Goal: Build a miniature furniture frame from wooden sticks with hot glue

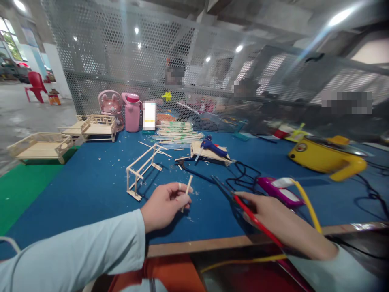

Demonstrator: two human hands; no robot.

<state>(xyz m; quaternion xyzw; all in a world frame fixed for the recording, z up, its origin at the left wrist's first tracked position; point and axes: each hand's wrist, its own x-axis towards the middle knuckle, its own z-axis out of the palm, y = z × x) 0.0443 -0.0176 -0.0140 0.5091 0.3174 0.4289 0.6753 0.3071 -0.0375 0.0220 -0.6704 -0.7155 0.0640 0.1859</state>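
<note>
My left hand (167, 202) is closed, pinching a short thin wooden stick (189, 185) upright between thumb and fingers. In my right hand (267, 211) is a red-handled tool (251, 213) with two slim dark prongs pointing away to the left; blur hides its exact kind. Just beyond my left hand stands a small open frame of wooden sticks (145, 162). Pliers (194, 172) with dark handles lie past the stick. Behind them a blue glue gun (214, 148) rests on a small wooden panel piece (206, 153).
Bundled wooden sticks (176, 132) lie at the back by a pink flask (133, 113). Wooden miniature beds (39, 147) stand at left. A yellow electric pot (322, 158), a purple power strip (279, 191) and cables occupy the right. A perforated metal screen (121, 52) rises behind.
</note>
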